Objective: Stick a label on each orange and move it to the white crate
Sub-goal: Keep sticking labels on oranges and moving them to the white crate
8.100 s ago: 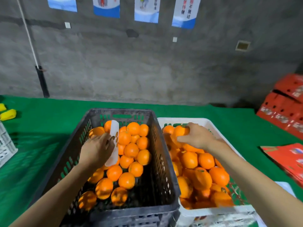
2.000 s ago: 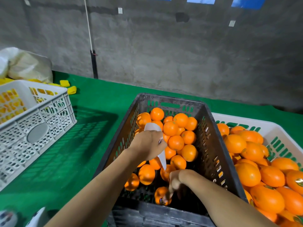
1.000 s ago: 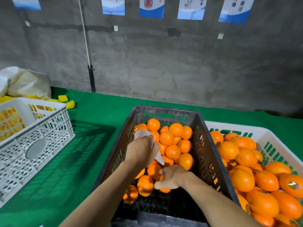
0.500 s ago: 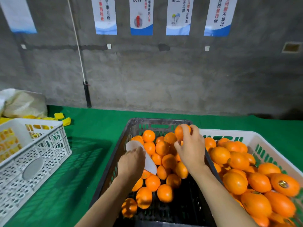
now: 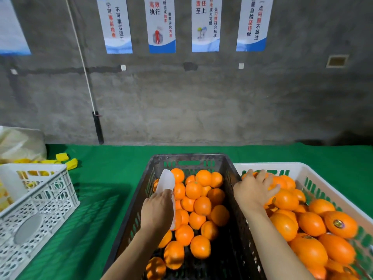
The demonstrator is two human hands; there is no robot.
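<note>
Orange point(image 5: 272, 183) under grasping right fingers point(image 5: 262, 177) (white crate point(image 5: 302, 165)), left fingers point(image 5: 166, 194) gripping label sheet point(image 5: 166, 181)

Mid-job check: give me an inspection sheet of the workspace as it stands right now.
Surface: green cloth covers the table.
Job's things: black crate holds loose oranges; white crate to its right, piled with fruit including a stickered orange; white label strip.
Clutter: perforated crate at left; yellow pieces and a plastic bag behind it.
Grippers: left hand grips the label strip over the black crate; right hand spread over fruit at the white crate's far end, grip unclear.
Cables: white cord runs down the concrete wall.
Surroundings: posters on that wall.
</note>
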